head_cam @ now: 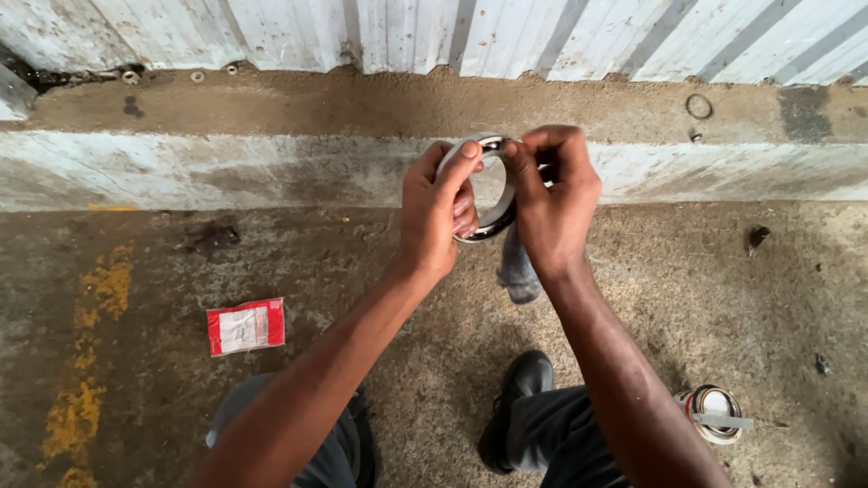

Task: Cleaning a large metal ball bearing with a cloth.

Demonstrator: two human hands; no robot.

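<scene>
Here, my left hand (pixel 440 210) and my right hand (pixel 553 201) both hold a metal ring (pixel 489 185) up in front of me, above the concrete floor (pixel 380 271). The ring is round, shiny and silver-grey, with a wide open middle through which I see the pale step (pixel 226 167) behind. Its rim looks smooth and thick, and it catches light along its upper edge at 12 o'clock. It stands nearly upright, its open face turned toward me.

My left fingers are curled around the ring's 9 o'clock side, thumb pressed on the outer rim near 11 o'clock. My right fingers are closed on the 3 o'clock side, fingertips pinching the rim near 1 o'clock. A grey rag (pixel 518 267) hangs from under my right hand, at 6 o'clock from the ring; I cannot tell which fingers pinch it.

On the floor at 8 o'clock from the ring, well apart, lies a small red and white box (pixel 246 326). At 5 o'clock, near my right forearm, stands a small round tin (pixel 713 413) with a flat stick across its top. My black shoe (pixel 515 398) shows at 6 o'clock. A corrugated metal wall (pixel 542 36) runs along 12 o'clock.
</scene>
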